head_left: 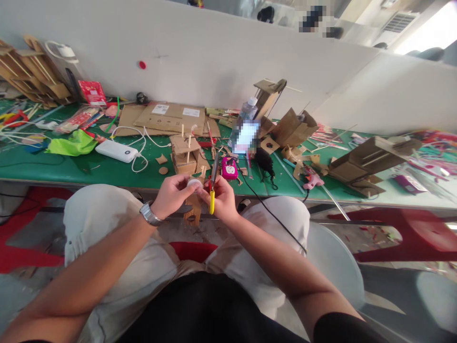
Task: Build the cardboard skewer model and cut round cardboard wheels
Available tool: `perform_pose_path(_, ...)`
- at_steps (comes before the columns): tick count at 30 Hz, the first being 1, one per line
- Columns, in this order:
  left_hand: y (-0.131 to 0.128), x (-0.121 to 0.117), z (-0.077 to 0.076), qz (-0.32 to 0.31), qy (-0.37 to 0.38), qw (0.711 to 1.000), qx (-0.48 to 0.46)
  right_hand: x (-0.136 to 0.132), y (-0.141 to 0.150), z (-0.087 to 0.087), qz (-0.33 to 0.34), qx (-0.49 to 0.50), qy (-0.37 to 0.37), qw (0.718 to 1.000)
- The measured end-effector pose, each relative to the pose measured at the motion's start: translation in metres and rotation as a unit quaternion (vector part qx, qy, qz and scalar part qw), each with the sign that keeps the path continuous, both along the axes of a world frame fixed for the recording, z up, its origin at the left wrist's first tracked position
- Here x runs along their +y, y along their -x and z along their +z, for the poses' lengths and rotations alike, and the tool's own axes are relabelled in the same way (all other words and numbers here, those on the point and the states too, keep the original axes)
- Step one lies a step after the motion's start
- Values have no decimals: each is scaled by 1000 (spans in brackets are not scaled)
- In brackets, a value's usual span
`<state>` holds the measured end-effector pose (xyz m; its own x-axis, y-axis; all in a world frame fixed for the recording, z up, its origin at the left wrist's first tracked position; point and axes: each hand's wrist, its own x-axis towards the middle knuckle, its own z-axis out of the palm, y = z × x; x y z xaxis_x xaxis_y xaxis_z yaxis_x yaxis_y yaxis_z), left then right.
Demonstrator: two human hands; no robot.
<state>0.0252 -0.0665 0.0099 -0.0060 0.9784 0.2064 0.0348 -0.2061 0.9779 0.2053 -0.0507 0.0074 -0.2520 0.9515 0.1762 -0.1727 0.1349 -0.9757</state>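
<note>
My left hand (173, 194), with a metal watch (150, 214) on the wrist, pinches a small white round cap (194, 182) in front of my knees. My right hand (222, 197) is closed round a yellow-handled tool (213, 191) whose dark metal shaft points up and away, close to the cap. A cardboard piece (193, 212) hangs just below the two hands. A small cardboard model with wooden sticks (186, 153) stands on the green table (89, 169) just beyond them.
A white power bank with cable (116, 150), a pink device (229, 168), a water bottle (245, 125), a pink glue gun (312, 180), cardboard structures (371, 159) and scraps cover the table. Red stools (400, 236) stand below. A white partition wall (214, 57) rises behind.
</note>
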Motion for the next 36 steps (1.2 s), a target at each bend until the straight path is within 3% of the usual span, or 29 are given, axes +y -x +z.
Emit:
perform_pose_path(21,1,-4,8,25,-39,996,81,-1,-2,-4,4,8,1,1000)
perform_pose_path(36,0,-2,7,2,-24,999,48,1,-3,-11,-1,16,-21,1000)
